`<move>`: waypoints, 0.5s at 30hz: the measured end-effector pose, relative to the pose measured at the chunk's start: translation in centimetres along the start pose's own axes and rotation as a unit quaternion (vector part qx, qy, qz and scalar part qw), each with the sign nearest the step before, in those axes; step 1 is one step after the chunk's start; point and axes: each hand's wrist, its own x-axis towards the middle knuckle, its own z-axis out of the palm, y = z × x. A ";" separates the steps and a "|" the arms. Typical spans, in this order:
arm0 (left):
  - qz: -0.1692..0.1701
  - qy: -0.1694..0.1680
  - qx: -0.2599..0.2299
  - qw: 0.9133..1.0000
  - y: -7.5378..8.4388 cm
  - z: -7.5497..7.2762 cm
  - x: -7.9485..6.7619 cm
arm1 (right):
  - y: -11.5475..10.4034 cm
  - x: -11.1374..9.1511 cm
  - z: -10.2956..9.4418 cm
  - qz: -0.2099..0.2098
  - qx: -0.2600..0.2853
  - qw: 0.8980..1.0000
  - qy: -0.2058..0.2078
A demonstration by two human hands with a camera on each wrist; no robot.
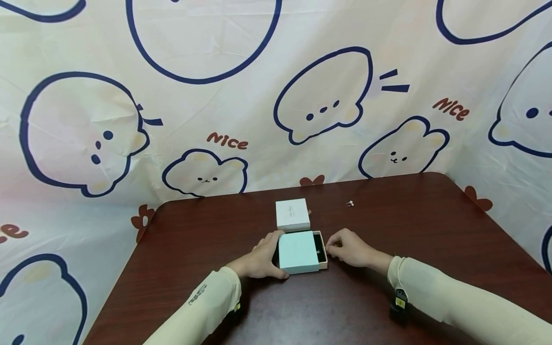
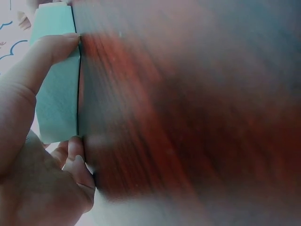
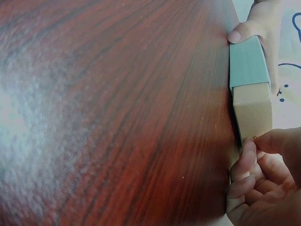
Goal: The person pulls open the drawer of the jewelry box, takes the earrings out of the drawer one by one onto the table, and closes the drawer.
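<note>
A mint-green jewelry box sleeve [image 1: 298, 252] lies on the table, its cream drawer [image 3: 254, 113] slid partly out to the right. Inside the drawer shows a black lining with a tiny bright piece on it, too small to name. My left hand [image 1: 260, 258] grips the sleeve from the left, thumb along the near side and fingers at the far side. At the drawer's outer end is my right hand [image 1: 351, 249], thumb and index finger pinched together there. The right wrist view shows a tiny golden speck at those fingertips; what it is, I cannot tell.
Just behind the green box stands a white box [image 1: 293, 214] with small printing on its lid. Farther back to the right lie small white, shiny pieces [image 1: 350, 203]. The dark brown table [image 1: 207, 230] meets a printed cloth backdrop [image 1: 258, 105] at the back and sides.
</note>
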 end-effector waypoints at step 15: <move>-0.002 -0.004 -0.001 1.000 0.1 -0.1 -0.1 | 0.1 -0.3 -0.2 -0.013 0.002 1.000 0.001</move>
